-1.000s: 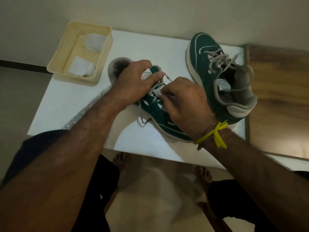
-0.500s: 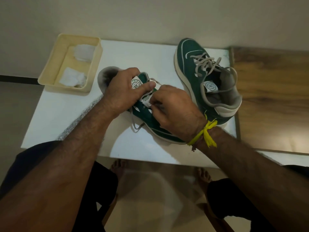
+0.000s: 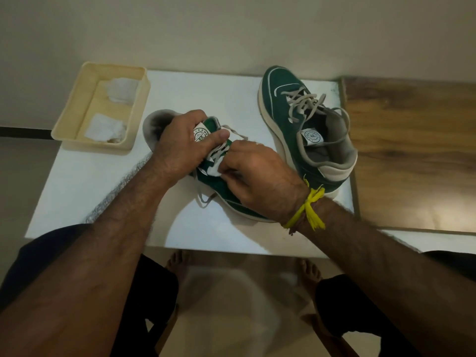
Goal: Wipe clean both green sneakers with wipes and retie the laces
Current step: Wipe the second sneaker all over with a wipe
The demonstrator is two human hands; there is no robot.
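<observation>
The left hand (image 3: pixel 180 145) is gripping the near sneaker (image 3: pixel 219 181) by its tongue while the right hand (image 3: pixel 255 179) is pinching a wipe (image 3: pixel 214 170) just below — wiping underway, probably needing steady strokes — laces waiting

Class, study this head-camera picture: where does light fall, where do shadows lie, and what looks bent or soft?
Head view: the white table is the brightest area; the left forearm throws a grainy shadow across it; the wide lens bows the table's edges; the feet below look soft; both sneakers stay fairly sharp, as does the wipe under the right hand.
</observation>
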